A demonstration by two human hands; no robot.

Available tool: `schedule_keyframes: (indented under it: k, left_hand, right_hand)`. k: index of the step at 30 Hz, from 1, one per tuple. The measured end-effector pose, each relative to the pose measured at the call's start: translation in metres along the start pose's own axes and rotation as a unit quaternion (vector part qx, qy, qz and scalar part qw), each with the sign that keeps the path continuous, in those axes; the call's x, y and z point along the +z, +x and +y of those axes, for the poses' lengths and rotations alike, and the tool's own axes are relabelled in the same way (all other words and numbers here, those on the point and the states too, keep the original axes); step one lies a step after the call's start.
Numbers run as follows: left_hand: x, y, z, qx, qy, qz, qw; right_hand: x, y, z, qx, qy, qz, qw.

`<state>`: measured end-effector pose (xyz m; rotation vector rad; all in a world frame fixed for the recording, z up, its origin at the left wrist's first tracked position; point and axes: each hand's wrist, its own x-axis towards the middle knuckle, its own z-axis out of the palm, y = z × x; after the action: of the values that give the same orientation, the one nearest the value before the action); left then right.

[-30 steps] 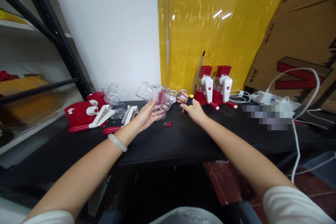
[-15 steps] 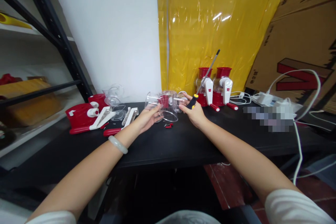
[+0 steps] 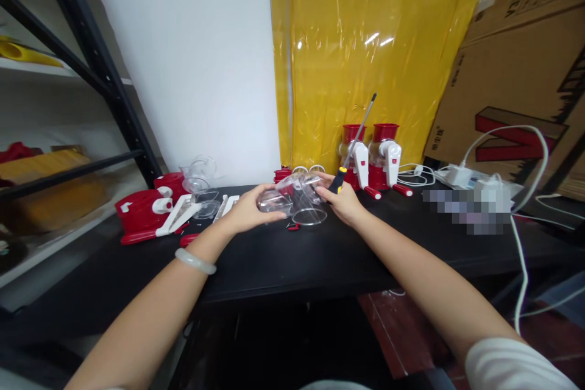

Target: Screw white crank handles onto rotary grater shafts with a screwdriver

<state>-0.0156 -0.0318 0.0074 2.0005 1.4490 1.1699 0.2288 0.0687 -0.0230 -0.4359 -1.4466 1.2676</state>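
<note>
A clear plastic grater housing (image 3: 299, 195) with round openings is held just over the black table. My left hand (image 3: 249, 210) grips its left end, thumb along the near side and fingers behind. At the other end, the fingertips of my right hand (image 3: 345, 202) pinch the housing. That same hand keeps a screwdriver (image 3: 338, 181) with a black and yellow handle against the palm, its shaft slanting up and away. A small red part (image 3: 293, 227) lies on the table below the housing. Behind it, red and white parts are partly covered.
Two red and white rotary graters (image 3: 354, 161) stand at the back right. At left sit red bases (image 3: 141, 213), white crank arms (image 3: 177, 214) and clear housings (image 3: 200, 180). White cables (image 3: 521, 256), a cardboard box (image 3: 503, 73) and a black shelf frame (image 3: 86, 42) flank the black table (image 3: 283, 268).
The clear housing has turned and shifted slightly right between my hands. My left hand has moved from below to over its left end. The screwdriver stays in my right hand.
</note>
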Motion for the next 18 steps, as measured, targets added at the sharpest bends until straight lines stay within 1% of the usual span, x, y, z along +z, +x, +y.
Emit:
schedule_keyframes:
  k: [3, 4, 6, 8, 11, 12, 13, 14, 16, 17, 18]
  left_hand:
    - [-0.009, -0.003, 0.003, 0.030, 0.062, -0.046, 0.997]
    - [-0.010, -0.004, 0.004, 0.035, 0.074, -0.049, 0.995]
    - [-0.010, -0.004, 0.006, 0.040, 0.077, -0.029, 0.996]
    - [-0.007, -0.004, 0.007, 0.032, 0.033, -0.001, 0.999]
    - [-0.003, 0.001, 0.005, -0.001, -0.095, 0.034, 0.995]
    - [-0.004, 0.004, 0.002, -0.012, -0.135, 0.061, 0.989]
    - [-0.006, 0.007, -0.001, -0.018, -0.169, 0.105, 0.980]
    - [-0.009, 0.011, -0.006, -0.020, -0.197, 0.164, 0.966]
    - [-0.018, 0.017, -0.017, -0.015, -0.225, 0.280, 0.933]
    - [-0.024, 0.020, -0.022, -0.016, -0.236, 0.329, 0.914]
    - [-0.029, 0.022, -0.027, -0.028, -0.244, 0.361, 0.900]
  right_hand:
    - [0.001, -0.002, 0.001, -0.004, -0.033, -0.024, 0.999]
    - [0.002, -0.003, 0.001, -0.006, -0.038, -0.026, 0.999]
    - [0.005, -0.003, 0.000, -0.007, -0.030, -0.021, 0.999]
    - [0.005, -0.001, -0.003, -0.013, -0.011, 0.000, 1.000]
    - [-0.003, 0.006, -0.008, -0.041, -0.001, 0.069, 0.997]
    - [-0.008, 0.009, -0.010, -0.051, -0.001, 0.095, 0.994]
    - [-0.014, 0.012, -0.010, -0.057, -0.001, 0.115, 0.992]
    - [-0.021, 0.015, -0.010, -0.056, -0.001, 0.126, 0.990]
    - [-0.034, 0.021, -0.007, -0.040, -0.011, 0.144, 0.989]
    - [-0.040, 0.023, -0.005, -0.035, -0.022, 0.149, 0.988]
    - [-0.044, 0.024, -0.003, -0.035, -0.035, 0.154, 0.987]
